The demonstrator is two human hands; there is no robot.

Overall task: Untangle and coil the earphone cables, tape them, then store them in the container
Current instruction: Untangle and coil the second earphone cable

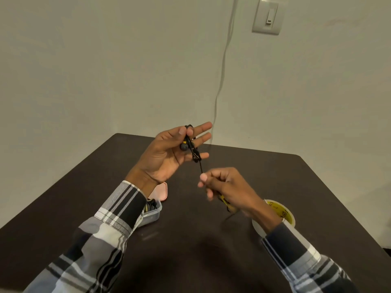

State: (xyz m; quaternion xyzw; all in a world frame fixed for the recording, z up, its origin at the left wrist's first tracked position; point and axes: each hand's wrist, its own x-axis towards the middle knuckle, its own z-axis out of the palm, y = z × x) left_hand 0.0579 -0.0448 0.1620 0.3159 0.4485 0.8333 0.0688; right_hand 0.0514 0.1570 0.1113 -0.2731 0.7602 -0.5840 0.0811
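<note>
My left hand (169, 152) is raised above the table, palm towards me, and its thumb pins a black earphone cable (191, 148) with a round earbud against the fingers, around which the cable is wound. From there the cable runs down to my right hand (224, 185), which pinches it; the black-and-yellow tail hangs below that hand. A clear plastic container (153, 214) sits under my left wrist with dark earphones inside, partly hidden by the sleeve. Its pink lid (159, 192) lies behind it. A roll of tape (277, 216) lies under my right forearm.
The dark table (95, 187) stands against a pale wall. A white cord (221, 77) hangs down the wall to the table's far edge, below a wall switch (267, 15).
</note>
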